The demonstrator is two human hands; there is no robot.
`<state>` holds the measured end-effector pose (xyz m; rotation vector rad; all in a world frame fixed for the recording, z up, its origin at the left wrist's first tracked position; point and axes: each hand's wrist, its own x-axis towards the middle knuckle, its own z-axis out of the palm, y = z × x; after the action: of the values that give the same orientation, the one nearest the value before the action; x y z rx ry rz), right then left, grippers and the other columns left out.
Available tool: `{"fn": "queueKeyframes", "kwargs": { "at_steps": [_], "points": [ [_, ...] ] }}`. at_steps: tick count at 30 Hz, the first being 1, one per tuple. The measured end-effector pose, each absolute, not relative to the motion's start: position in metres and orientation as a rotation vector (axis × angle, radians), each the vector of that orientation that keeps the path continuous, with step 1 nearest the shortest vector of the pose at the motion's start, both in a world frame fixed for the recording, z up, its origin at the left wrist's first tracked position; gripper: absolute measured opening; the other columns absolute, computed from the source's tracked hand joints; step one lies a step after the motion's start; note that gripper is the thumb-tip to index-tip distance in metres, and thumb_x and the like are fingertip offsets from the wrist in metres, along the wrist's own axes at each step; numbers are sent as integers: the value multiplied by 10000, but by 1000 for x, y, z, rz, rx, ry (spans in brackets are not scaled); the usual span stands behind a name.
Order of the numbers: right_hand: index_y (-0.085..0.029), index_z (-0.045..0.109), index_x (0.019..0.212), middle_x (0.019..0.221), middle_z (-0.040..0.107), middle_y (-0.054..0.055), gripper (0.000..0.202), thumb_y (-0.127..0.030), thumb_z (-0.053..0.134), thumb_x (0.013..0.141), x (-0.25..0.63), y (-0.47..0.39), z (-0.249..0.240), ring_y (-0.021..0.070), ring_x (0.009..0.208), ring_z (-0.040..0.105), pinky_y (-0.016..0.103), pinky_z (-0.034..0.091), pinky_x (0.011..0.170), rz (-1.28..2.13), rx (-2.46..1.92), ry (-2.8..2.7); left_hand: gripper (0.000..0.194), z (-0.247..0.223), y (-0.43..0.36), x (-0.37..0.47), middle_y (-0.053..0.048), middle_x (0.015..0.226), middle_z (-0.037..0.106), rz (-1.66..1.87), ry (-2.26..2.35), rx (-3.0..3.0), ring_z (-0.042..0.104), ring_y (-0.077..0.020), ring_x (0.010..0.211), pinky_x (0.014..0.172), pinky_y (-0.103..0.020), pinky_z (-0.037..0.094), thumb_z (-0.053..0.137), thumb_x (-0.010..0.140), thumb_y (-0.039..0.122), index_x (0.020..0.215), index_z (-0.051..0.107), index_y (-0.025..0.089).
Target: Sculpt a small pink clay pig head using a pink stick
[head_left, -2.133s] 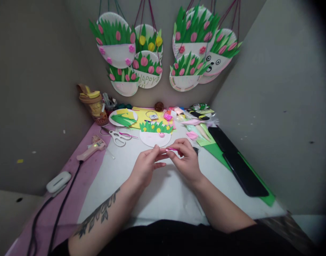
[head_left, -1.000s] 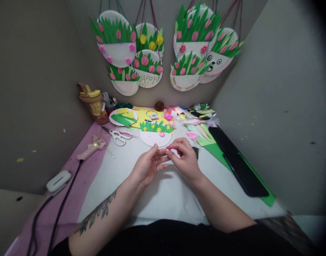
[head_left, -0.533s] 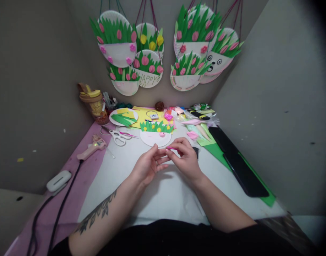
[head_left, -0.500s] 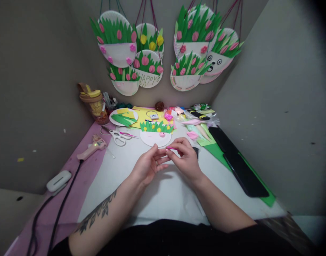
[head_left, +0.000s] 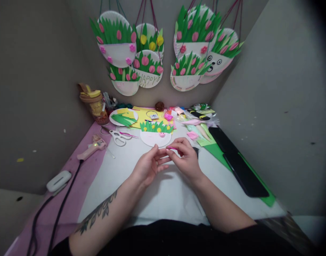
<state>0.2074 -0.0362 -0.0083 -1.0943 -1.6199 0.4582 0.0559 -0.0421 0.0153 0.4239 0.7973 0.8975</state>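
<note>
Fingers of the left hand (head_left: 146, 167) had spread slightly, leaving it open. Beside it, the right hand (head_left: 187, 159) pinched a pink stick (head_left: 172, 148), nearer than the paper plate (head_left: 154, 139).

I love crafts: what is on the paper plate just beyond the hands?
Green paper grass, yellow flowers and a pink ornament are on the paper plate; what the grass covers cannot be seen.
</note>
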Motion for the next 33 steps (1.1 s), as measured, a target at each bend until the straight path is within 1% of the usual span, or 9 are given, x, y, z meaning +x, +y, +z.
{"fn": "queueKeyframes", "kwargs": {
  "at_steps": [4, 10, 14, 19, 23, 29, 33],
  "points": [
    [-229, 706, 890, 894, 546, 33, 95, -226, 652, 812, 207, -36, -8, 148, 786, 556, 298, 468, 655, 442, -1090, -1628, 407, 15, -41, 56, -91, 848, 737, 884, 783, 358, 702, -163, 739, 544, -223, 542, 417, 974, 326, 820, 717, 99],
    [-233, 698, 894, 901, 549, 27, 105, -215, 657, 799, 208, -37, -7, 126, 720, 532, 279, 445, 597, 447, -1113, -1611, 401, 14, -39, 55, -86, 824, 739, 881, 769, 319, 704, -162, 715, 533, -227, 545, 418, 973, 327, 840, 711, 88],
    [-229, 697, 877, 900, 553, 28, 87, -222, 665, 796, 209, -36, -7, 123, 708, 527, 273, 415, 561, 443, -1120, -1606, 406, 14, -40, 55, -100, 857, 743, 888, 783, 336, 714, -176, 771, 538, -217, 537, 414, 975, 328, 844, 712, 84],
    [-231, 704, 870, 895, 553, 30, 80, -229, 667, 800, 210, -37, -7, 134, 737, 533, 272, 407, 559, 452, -1112, -1615, 406, 15, -40, 55, -103, 885, 742, 901, 801, 369, 715, -177, 800, 550, -217, 531, 423, 971, 334, 829, 714, 91],
    [-229, 708, 873, 898, 554, 31, 86, -243, 661, 802, 211, -38, -6, 127, 709, 521, 272, 405, 554, 482, -1117, -1620, 415, 15, -41, 56, -124, 957, 740, 914, 818, 417, 716, -196, 849, 556, -217, 522, 429, 966, 352, 808, 719, 102],
    [-224, 698, 853, 887, 552, 26, 74, -244, 636, 818, 212, -37, -8, 114, 665, 503, 277, 415, 572, 519, -1122, -1610, 399, 12, -44, 56, -144, 1057, 726, 944, 830, 539, 708, -205, 903, 587, -207, 518, 481, 939, 401, 852, 741, 111],
    [-221, 691, 839, 882, 554, 26, 67, -247, 633, 817, 210, -37, -7, 115, 664, 502, 273, 411, 568, 527, -1132, -1600, 383, 11, -46, 56, -152, 1108, 713, 970, 850, 634, 692, -233, 973, 608, -208, 520, 544, 899, 441, 902, 747, 116]
  ]
}}
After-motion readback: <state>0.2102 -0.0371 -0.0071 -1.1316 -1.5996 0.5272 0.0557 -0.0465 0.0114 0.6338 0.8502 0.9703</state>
